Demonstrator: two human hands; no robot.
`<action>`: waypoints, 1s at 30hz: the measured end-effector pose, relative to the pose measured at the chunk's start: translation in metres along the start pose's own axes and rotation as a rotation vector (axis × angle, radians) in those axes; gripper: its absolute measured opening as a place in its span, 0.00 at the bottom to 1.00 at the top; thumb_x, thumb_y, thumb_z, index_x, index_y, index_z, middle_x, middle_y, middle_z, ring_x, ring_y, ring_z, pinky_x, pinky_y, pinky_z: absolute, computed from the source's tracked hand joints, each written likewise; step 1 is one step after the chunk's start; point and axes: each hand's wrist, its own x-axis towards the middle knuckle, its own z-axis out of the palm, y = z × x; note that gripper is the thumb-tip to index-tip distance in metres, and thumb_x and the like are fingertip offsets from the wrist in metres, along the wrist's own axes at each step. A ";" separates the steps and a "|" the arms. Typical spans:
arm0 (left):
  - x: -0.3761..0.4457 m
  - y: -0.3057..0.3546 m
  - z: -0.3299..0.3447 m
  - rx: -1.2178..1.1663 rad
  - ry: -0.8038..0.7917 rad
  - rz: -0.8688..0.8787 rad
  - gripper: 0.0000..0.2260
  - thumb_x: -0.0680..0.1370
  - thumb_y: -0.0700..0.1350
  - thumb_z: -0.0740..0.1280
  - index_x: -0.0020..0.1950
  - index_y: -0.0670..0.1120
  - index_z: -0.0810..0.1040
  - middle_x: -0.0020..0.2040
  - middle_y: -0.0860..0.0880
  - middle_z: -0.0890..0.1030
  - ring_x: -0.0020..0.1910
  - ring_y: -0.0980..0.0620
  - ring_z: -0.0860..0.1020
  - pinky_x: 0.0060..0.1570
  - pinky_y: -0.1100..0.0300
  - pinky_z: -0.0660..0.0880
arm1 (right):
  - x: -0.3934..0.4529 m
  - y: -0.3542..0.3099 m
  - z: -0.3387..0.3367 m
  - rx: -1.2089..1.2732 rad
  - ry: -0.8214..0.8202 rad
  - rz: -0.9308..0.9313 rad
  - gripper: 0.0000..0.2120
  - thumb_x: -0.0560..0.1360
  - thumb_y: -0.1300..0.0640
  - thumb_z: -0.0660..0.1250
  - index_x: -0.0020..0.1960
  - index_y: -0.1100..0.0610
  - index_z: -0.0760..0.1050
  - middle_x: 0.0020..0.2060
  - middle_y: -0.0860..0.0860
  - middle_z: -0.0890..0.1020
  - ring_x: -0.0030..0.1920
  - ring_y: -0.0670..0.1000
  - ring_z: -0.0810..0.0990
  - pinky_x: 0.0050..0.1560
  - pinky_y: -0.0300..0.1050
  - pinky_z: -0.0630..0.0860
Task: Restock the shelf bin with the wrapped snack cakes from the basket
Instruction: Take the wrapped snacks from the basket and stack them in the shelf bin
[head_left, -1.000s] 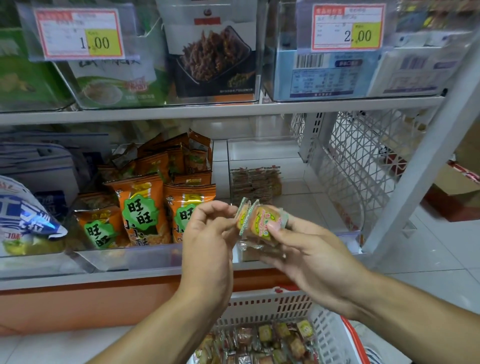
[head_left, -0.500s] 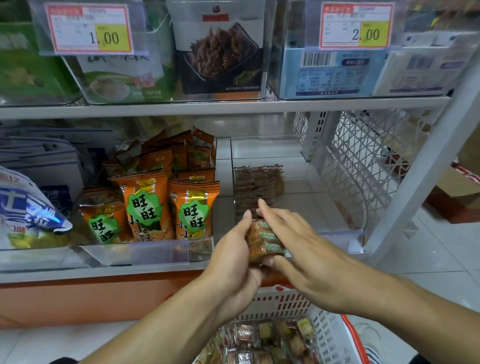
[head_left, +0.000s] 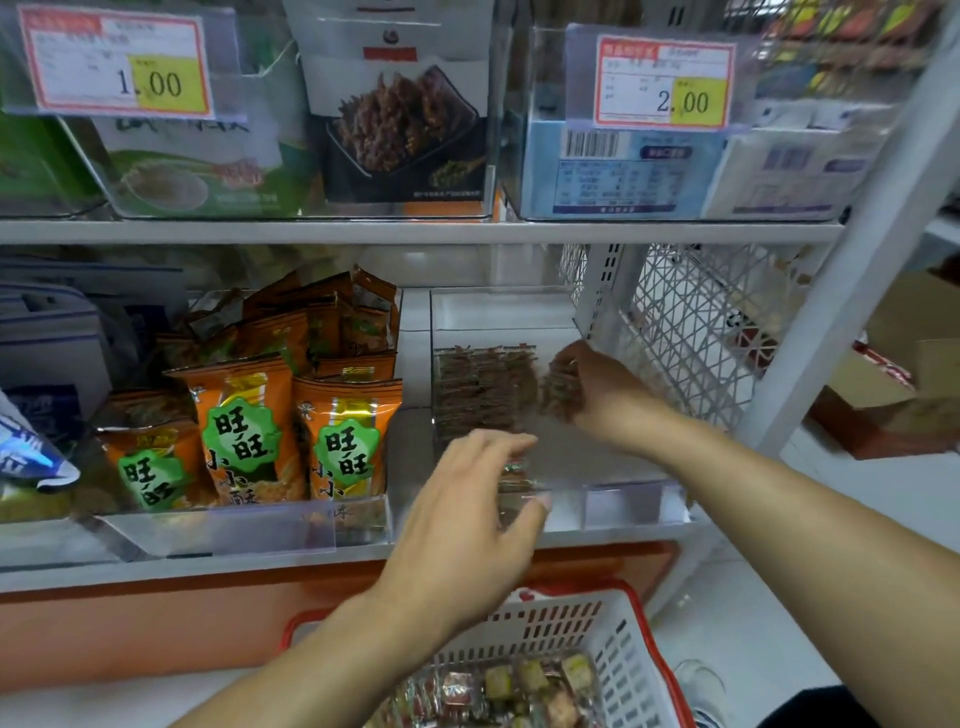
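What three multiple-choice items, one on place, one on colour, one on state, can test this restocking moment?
1. Where is the right hand?
A. inside the clear shelf bin
B. in the basket
C. on the price tag

2. What colour is the rim of the white basket?
A. blue
B. red
C. green

3. What does the right hand hold?
A. nothing
B. an orange bag
C. wrapped snack cakes

Answers: 1 A, it reaches in beside the stacked row; 2 B, its edge is red; 3 C, the cakes sit in its grip.

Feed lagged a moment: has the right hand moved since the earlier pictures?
Yes. The right hand has gone from the clear bin's front lip deeper inside, to the row of snack cakes at the back, gripping a few cakes.
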 end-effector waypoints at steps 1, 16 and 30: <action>0.002 -0.005 0.005 0.128 -0.049 0.054 0.28 0.81 0.56 0.66 0.80 0.57 0.62 0.76 0.61 0.64 0.77 0.63 0.57 0.77 0.65 0.55 | 0.010 0.003 0.009 -0.006 -0.043 0.005 0.24 0.74 0.53 0.74 0.65 0.56 0.68 0.58 0.57 0.79 0.60 0.59 0.78 0.56 0.50 0.75; 0.005 -0.025 0.031 0.483 -0.316 0.128 0.46 0.74 0.66 0.64 0.83 0.52 0.45 0.82 0.53 0.51 0.81 0.52 0.43 0.74 0.58 0.27 | 0.066 0.020 0.062 0.400 -0.005 0.227 0.32 0.72 0.56 0.76 0.72 0.56 0.66 0.63 0.58 0.79 0.63 0.59 0.78 0.65 0.50 0.75; 0.008 -0.027 0.028 0.420 -0.338 0.122 0.45 0.75 0.66 0.65 0.83 0.54 0.45 0.82 0.54 0.54 0.81 0.53 0.46 0.67 0.64 0.24 | 0.063 0.019 0.055 0.421 -0.107 0.314 0.44 0.73 0.56 0.76 0.80 0.61 0.56 0.75 0.59 0.69 0.73 0.58 0.70 0.72 0.51 0.69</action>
